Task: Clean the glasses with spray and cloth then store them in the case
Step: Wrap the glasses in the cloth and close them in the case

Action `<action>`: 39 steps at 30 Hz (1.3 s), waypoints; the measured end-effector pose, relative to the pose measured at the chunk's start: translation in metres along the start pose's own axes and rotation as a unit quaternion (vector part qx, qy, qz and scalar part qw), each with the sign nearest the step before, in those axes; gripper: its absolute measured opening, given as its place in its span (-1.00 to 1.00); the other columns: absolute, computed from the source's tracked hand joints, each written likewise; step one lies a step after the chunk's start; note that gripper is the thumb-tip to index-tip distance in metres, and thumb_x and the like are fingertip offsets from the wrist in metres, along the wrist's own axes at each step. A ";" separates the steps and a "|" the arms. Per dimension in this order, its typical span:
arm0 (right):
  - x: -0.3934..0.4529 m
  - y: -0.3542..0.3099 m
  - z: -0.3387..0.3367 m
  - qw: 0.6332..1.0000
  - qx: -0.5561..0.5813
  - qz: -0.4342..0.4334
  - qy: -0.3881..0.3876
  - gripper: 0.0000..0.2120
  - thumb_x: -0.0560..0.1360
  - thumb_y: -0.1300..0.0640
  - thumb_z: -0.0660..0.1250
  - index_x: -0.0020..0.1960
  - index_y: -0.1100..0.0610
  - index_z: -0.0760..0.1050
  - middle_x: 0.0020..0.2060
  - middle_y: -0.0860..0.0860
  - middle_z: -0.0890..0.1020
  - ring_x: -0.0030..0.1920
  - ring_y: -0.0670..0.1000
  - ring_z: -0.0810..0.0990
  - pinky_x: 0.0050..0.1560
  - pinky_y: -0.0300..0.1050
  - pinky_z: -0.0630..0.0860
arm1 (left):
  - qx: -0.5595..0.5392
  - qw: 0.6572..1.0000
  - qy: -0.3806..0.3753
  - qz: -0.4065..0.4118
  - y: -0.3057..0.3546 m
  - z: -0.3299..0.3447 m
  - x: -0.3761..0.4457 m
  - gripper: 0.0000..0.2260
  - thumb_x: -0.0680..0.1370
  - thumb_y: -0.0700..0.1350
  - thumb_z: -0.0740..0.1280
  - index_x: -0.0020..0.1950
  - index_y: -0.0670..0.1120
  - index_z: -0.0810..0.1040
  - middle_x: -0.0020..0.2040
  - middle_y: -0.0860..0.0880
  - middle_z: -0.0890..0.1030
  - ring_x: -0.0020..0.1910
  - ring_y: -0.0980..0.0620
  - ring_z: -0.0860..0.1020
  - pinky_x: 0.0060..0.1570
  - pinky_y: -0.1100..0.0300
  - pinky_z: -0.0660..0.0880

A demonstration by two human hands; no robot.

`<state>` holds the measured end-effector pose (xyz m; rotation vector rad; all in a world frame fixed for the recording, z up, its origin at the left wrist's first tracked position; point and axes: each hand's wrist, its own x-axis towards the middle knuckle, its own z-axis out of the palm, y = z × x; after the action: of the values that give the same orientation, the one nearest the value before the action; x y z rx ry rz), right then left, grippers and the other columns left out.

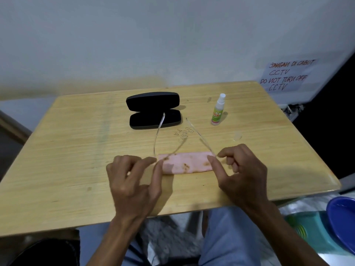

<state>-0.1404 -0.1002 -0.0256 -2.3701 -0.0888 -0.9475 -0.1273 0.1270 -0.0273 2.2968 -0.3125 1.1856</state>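
A big wooden table (76, 150) fills most of the space. Its top is pale yellow with long grain lines, and its corners are rounded. It stands close to a plain white wall (134, 45). There is lots of bare wood on the left side and along the near edge, where the person sits.

The black glasses case (153, 110) sits toward the back of the table. It is open like a clam, smooth and hard outside, dark and soft-looking inside.

The left hand (132, 181) and the right hand (240, 169) are raised above the middle of the table. Each one pinches a front corner of the glasses (159, 131) between thumb and first finger, and the other fingers curl loosely. The glasses are clear and very thin, so they are hard to see. Their two long arms point away toward the case, and one tip shows over the open case.

Under the hands lies the pink cloth (184, 164). It is folded into a long flat strip with brown spots on it.

The little spray bottle (218, 110) stands upright to the right of the case, well apart from it. It has a white top and a green label.

A paper sign (286, 74) with handwriting hangs on the wall at the right. A blue round bowl (343, 221) sits low past the table's right edge.
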 end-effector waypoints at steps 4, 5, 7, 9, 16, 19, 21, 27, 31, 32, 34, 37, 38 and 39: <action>0.005 0.011 -0.014 0.994 0.052 0.069 -0.061 -0.74 0.43 0.09 0.54 0.12 0.01 0.67 -0.25 -0.21 0.46 -0.29 -0.19 0.46 -0.27 -0.47 0.34 | -0.056 0.985 -0.087 -0.138 -0.012 -0.016 0.009 -0.82 0.45 -0.03 0.46 -0.03 -0.09 0.71 -0.19 -0.02 0.53 -0.13 -0.05 0.50 -0.19 0.02 0.47; 0.007 0.013 -0.013 0.993 0.060 0.063 -0.074 -0.75 0.45 0.09 0.52 0.13 0.03 0.68 -0.23 -0.19 0.48 -0.28 -0.22 0.46 -0.25 -0.49 0.32 | -0.070 0.979 -0.115 -0.155 -0.014 -0.017 0.012 -0.79 0.46 0.02 0.45 0.01 -0.05 0.71 -0.16 0.01 0.52 -0.09 -0.03 0.50 -0.14 0.15 0.46; 0.009 0.015 -0.010 0.992 0.075 0.045 -0.092 -0.78 0.47 0.06 0.50 0.10 0.04 0.70 -0.21 -0.09 0.53 -0.29 -0.22 0.44 -0.24 -0.49 0.30 | -0.094 0.967 -0.160 -0.172 -0.017 -0.016 0.017 -0.76 0.47 0.11 0.46 0.04 0.01 0.71 -0.12 0.03 0.51 -0.03 0.01 0.47 -0.07 0.40 0.35; 0.010 0.016 -0.005 0.989 0.099 0.030 -0.101 -0.81 0.48 0.06 0.48 0.08 0.05 0.71 -0.20 -0.03 0.57 -0.28 -0.19 0.48 -0.24 -0.45 0.32 | -0.106 0.958 -0.201 -0.178 -0.017 -0.013 0.021 -0.74 0.45 0.16 0.41 0.01 0.06 0.72 -0.10 0.05 0.51 0.01 0.05 0.45 -0.05 0.42 0.31; 0.016 0.016 -0.002 0.980 0.153 0.027 -0.124 -0.86 0.50 0.11 0.43 0.01 0.10 0.72 -0.18 -0.02 0.59 -0.25 -0.21 0.53 -0.25 -0.31 0.44 | -0.116 0.946 -0.225 -0.202 -0.020 -0.006 0.023 -0.95 0.47 -0.06 0.48 -0.11 0.10 0.70 -0.09 0.16 0.48 0.04 0.00 0.47 0.00 0.28 0.36; 0.016 0.007 0.000 0.982 0.095 -0.024 -0.160 -0.85 0.53 0.06 0.37 -0.02 0.04 0.70 -0.16 -0.09 0.56 -0.17 -0.07 0.57 -0.33 -0.07 0.53 | -0.124 0.944 -0.216 -0.215 -0.015 -0.007 0.022 -0.95 0.48 -0.10 0.48 -0.13 0.06 0.70 -0.09 0.16 0.46 0.01 0.00 0.47 -0.07 0.48 0.31; 0.015 0.001 0.004 0.978 0.010 -0.094 -0.186 -0.79 0.57 0.00 0.29 -0.06 0.02 0.68 -0.15 -0.09 0.55 -0.17 -0.02 0.55 -0.42 -0.07 0.48 | -0.131 0.943 -0.212 -0.219 -0.013 -0.007 0.021 -0.93 0.48 -0.11 0.48 -0.14 0.07 0.69 -0.11 0.16 0.45 0.00 0.01 0.46 -0.07 0.50 0.31; 0.014 0.003 0.010 0.958 -0.070 -0.175 -0.214 -0.71 0.58 -0.02 0.21 -0.11 0.06 0.66 -0.18 -0.04 0.55 -0.22 0.03 0.48 -0.43 0.00 0.42 | -0.119 0.953 -0.207 -0.185 -0.013 -0.008 0.022 -0.98 0.47 -0.02 0.48 -0.13 0.09 0.71 -0.12 0.18 0.45 -0.05 0.16 0.41 0.04 -0.18 0.44; 0.012 0.005 0.011 0.966 -0.014 -0.126 -0.225 -0.73 0.54 -0.09 0.26 -0.06 -0.03 0.70 -0.19 -0.13 0.48 -0.18 -0.05 0.47 -0.41 -0.12 0.41 | -0.063 0.967 -0.226 -0.097 -0.010 -0.006 0.029 -0.91 0.43 0.02 0.45 -0.13 0.06 0.73 -0.12 0.12 0.45 -0.10 0.06 0.39 -0.02 0.03 0.25; 0.011 0.007 0.011 0.970 0.024 -0.089 -0.223 -0.77 0.52 -0.09 0.32 -0.03 -0.02 0.71 -0.18 -0.16 0.47 -0.16 -0.09 0.47 -0.36 -0.14 0.44 | -0.044 0.967 -0.240 -0.073 -0.009 -0.005 0.031 -0.93 0.44 0.01 0.48 -0.13 0.07 0.73 -0.11 0.13 0.44 -0.10 0.08 0.37 -0.02 0.09 0.17; 0.008 0.014 0.007 0.976 0.105 -0.008 -0.190 -0.81 0.45 0.00 0.50 0.01 0.06 0.72 -0.17 -0.13 0.52 -0.17 -0.19 0.51 -0.22 -0.27 0.46 | -0.011 0.962 -0.272 -0.034 -0.005 -0.004 0.035 -0.96 0.44 -0.02 0.51 -0.14 0.07 0.72 -0.10 0.14 0.43 -0.10 0.07 0.37 -0.05 0.14 0.12; 0.006 0.025 -0.006 0.987 0.086 0.051 -0.126 -0.81 0.36 0.13 0.61 -0.06 0.09 0.69 -0.23 -0.14 0.53 -0.28 -0.22 0.47 -0.24 -0.45 0.33 | 0.025 0.952 -0.305 0.020 0.001 0.000 0.038 -0.96 0.43 -0.02 0.51 -0.17 0.04 0.73 -0.06 0.10 0.48 -0.09 -0.01 0.44 -0.05 0.07 0.20; 0.007 0.027 -0.010 0.990 0.069 0.059 -0.111 -0.79 0.35 0.14 0.62 -0.05 0.08 0.68 -0.23 -0.18 0.51 -0.30 -0.22 0.45 -0.25 -0.46 0.32 | 0.033 0.950 -0.310 0.030 0.002 0.001 0.038 -0.95 0.43 -0.02 0.51 -0.18 0.03 0.73 -0.05 0.08 0.50 -0.09 -0.02 0.45 -0.05 0.04 0.24; 0.007 0.028 -0.012 0.991 0.060 0.063 -0.103 -0.75 0.35 0.14 0.62 -0.01 0.08 0.67 -0.22 -0.20 0.49 -0.28 -0.24 0.45 -0.24 -0.47 0.32 | 0.038 0.947 -0.316 0.036 0.003 0.003 0.038 -0.95 0.43 -0.02 0.51 -0.19 0.03 0.73 -0.04 0.07 0.50 -0.09 -0.03 0.45 -0.05 0.03 0.27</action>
<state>-0.1348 -0.1314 -0.0276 -2.3241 -0.0739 -0.6197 -0.1042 0.1241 0.0034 2.7048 -0.5911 0.4586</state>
